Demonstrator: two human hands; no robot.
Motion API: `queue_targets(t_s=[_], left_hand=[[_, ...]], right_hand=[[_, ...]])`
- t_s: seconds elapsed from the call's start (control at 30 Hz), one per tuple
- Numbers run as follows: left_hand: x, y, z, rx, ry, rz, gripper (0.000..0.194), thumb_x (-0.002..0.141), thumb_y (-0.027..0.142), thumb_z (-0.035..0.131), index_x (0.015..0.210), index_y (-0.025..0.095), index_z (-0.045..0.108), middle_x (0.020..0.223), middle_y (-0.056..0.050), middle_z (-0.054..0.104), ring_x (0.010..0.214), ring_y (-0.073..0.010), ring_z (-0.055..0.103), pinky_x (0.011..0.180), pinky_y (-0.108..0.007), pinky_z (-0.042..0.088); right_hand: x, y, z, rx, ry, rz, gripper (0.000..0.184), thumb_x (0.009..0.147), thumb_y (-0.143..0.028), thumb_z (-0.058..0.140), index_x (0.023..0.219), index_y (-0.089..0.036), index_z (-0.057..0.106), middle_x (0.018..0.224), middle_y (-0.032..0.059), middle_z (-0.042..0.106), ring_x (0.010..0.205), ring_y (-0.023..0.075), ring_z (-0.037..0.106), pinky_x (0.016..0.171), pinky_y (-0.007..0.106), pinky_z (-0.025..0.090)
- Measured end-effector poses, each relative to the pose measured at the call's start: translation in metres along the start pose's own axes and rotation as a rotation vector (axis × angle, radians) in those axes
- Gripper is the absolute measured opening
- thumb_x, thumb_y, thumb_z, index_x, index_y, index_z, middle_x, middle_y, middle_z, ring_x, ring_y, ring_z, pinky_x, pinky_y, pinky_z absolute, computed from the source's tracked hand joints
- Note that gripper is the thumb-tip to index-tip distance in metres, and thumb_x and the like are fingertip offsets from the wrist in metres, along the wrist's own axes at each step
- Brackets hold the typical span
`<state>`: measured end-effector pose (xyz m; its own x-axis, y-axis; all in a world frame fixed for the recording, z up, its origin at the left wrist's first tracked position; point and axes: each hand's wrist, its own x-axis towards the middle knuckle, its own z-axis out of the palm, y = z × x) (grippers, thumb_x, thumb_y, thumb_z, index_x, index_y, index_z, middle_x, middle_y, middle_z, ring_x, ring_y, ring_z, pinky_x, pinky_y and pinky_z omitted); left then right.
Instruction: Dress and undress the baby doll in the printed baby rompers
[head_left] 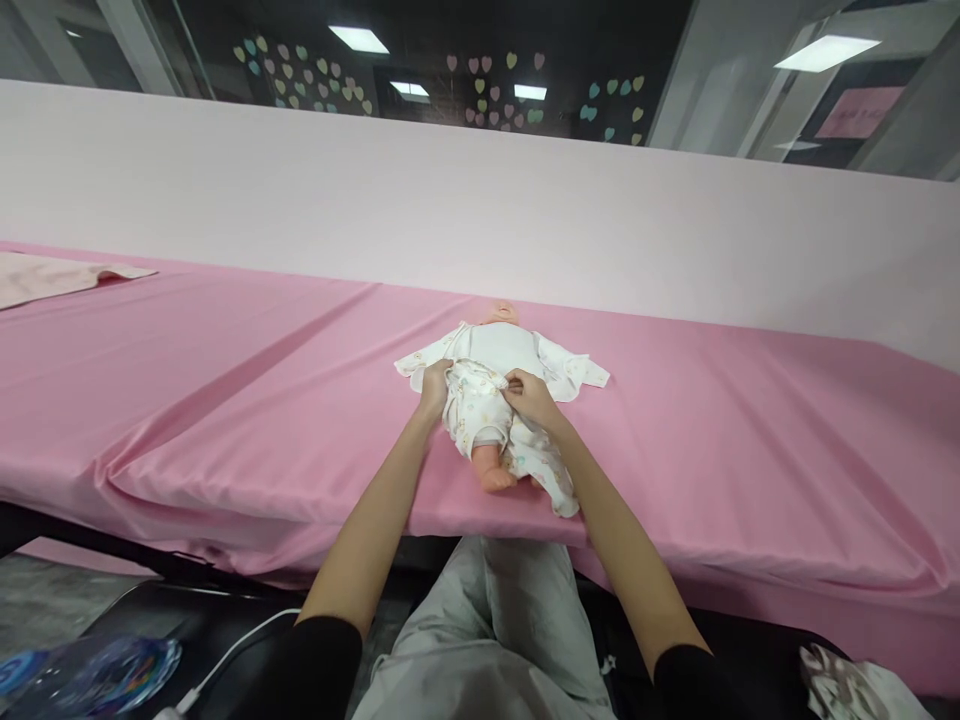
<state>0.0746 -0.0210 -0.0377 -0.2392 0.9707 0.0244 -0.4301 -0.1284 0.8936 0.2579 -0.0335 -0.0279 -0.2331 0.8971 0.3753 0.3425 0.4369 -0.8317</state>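
Observation:
A baby doll [504, 312] lies on its back on the pink-covered table, head toward the wall. It wears a white long-sleeved top [501, 347] with its sleeves spread out. Patterned baby pants [474, 398] cover its hips and legs; one bare foot [496, 478] sticks out, while the other leg of the pants [546, 470] lies flat to the right. My left hand [436, 386] grips the waistband at the left side. On the right, my right hand [531, 394] pinches the pants near the waist. The doll's other foot is mostly hidden by cloth.
The pink sheet [247, 400] has folds and hangs over the table's front edge. A pale cloth [52, 278] lies at the far left. Below, a plastic bottle [97, 675] and a white cable [240, 640] rest on a black chair; crumpled fabric [855, 685] sits lower right.

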Motion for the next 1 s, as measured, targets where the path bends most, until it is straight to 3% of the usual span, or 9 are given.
queue_targets(t_s=[0.07, 0.17, 0.23, 0.33, 0.43, 0.6, 0.7, 0.83, 1.0], left_hand=[[-0.008, 0.002, 0.002, 0.147, 0.086, 0.214, 0.004, 0.065, 0.019, 0.059, 0.065, 0.020, 0.054, 0.069, 0.002, 0.057, 0.081, -0.0156, 0.054, 0.074, -0.023, 0.042], [-0.029, 0.009, 0.010, 0.441, 0.148, 0.623, 0.014, 0.069, 0.018, 0.058, 0.083, 0.022, 0.061, 0.092, -0.003, 0.060, 0.100, -0.0196, 0.051, 0.092, -0.028, 0.035], [-0.044, 0.015, 0.018, 0.507, 0.067, 0.770, 0.017, 0.074, 0.022, 0.056, 0.090, 0.021, 0.062, 0.099, -0.006, 0.060, 0.103, -0.0226, 0.050, 0.097, -0.032, 0.031], [-0.061, 0.025, 0.034, 0.506, -0.216, 0.818, 0.023, 0.075, 0.028, 0.057, 0.096, 0.021, 0.062, 0.105, -0.007, 0.060, 0.105, -0.0243, 0.050, 0.096, -0.032, 0.032], [-0.060, 0.036, 0.049, 0.557, -0.523, 0.675, 0.019, 0.077, 0.034, 0.057, 0.088, 0.020, 0.062, 0.083, -0.004, 0.060, 0.080, -0.0200, 0.054, 0.076, -0.029, 0.040], [-0.034, 0.046, 0.063, 0.671, -0.841, 0.234, 0.022, 0.060, 0.030, 0.074, 0.071, 0.017, 0.060, 0.056, 0.004, 0.046, 0.050, -0.0099, 0.038, 0.048, -0.023, 0.028], [-0.024, 0.030, 0.060, 0.665, -0.810, 0.127, 0.020, 0.056, 0.025, 0.076, 0.065, 0.014, 0.062, 0.055, 0.003, 0.050, 0.051, -0.0101, 0.042, 0.048, -0.023, 0.029], [-0.019, 0.004, 0.050, 0.436, -0.656, 0.017, 0.020, 0.063, 0.027, 0.071, 0.074, 0.012, 0.065, 0.060, 0.001, 0.059, 0.055, -0.0106, 0.052, 0.053, -0.021, 0.038], [-0.012, 0.001, 0.039, 0.061, -0.444, -0.181, 0.030, 0.059, 0.027, 0.077, 0.076, 0.010, 0.060, 0.060, -0.001, 0.062, 0.054, -0.0128, 0.058, 0.054, -0.023, 0.048]], right_hand=[[-0.001, -0.004, -0.002, 0.019, 0.003, -0.065, 0.012, 0.069, -0.028, 0.057, 0.076, -0.019, 0.054, 0.064, -0.0052, 0.051, 0.061, 0.0113, 0.051, 0.063, 0.026, 0.043], [-0.002, -0.014, -0.004, 0.086, 0.045, -0.130, 0.017, 0.069, -0.034, 0.060, 0.077, -0.019, 0.056, 0.064, -0.0056, 0.049, 0.059, 0.0104, 0.047, 0.061, 0.024, 0.040], [-0.003, -0.022, -0.005, 0.164, 0.066, -0.157, 0.020, 0.065, -0.036, 0.065, 0.072, -0.019, 0.058, 0.065, -0.0041, 0.051, 0.059, 0.0107, 0.046, 0.061, 0.024, 0.040], [-0.006, -0.034, -0.007, 0.333, 0.063, -0.146, 0.022, 0.060, -0.037, 0.072, 0.069, -0.018, 0.064, 0.064, -0.0019, 0.056, 0.059, 0.0118, 0.048, 0.059, 0.025, 0.040], [-0.008, -0.038, -0.008, 0.544, 0.034, -0.095, 0.021, 0.056, -0.034, 0.076, 0.067, -0.018, 0.068, 0.064, -0.0009, 0.061, 0.060, 0.0130, 0.052, 0.060, 0.026, 0.042], [-0.002, -0.027, -0.013, 0.689, 0.168, 0.029, 0.016, 0.055, -0.031, 0.076, 0.061, -0.019, 0.068, 0.059, -0.0019, 0.061, 0.058, 0.0124, 0.053, 0.060, 0.026, 0.043], [0.004, -0.017, -0.016, 0.600, 0.194, 0.050, 0.019, 0.057, -0.033, 0.075, 0.057, -0.017, 0.066, 0.059, -0.0011, 0.061, 0.057, 0.0112, 0.052, 0.058, 0.024, 0.042], [0.008, -0.007, -0.018, 0.536, 0.022, 0.097, 0.028, 0.050, -0.031, 0.079, 0.071, -0.017, 0.066, 0.068, -0.0004, 0.064, 0.064, 0.0128, 0.056, 0.062, 0.025, 0.046], [0.008, 0.002, -0.016, 0.402, -0.109, 0.104, 0.044, 0.049, -0.024, 0.080, 0.089, -0.016, 0.064, 0.085, 0.0021, 0.064, 0.079, 0.0134, 0.058, 0.079, 0.028, 0.045]])
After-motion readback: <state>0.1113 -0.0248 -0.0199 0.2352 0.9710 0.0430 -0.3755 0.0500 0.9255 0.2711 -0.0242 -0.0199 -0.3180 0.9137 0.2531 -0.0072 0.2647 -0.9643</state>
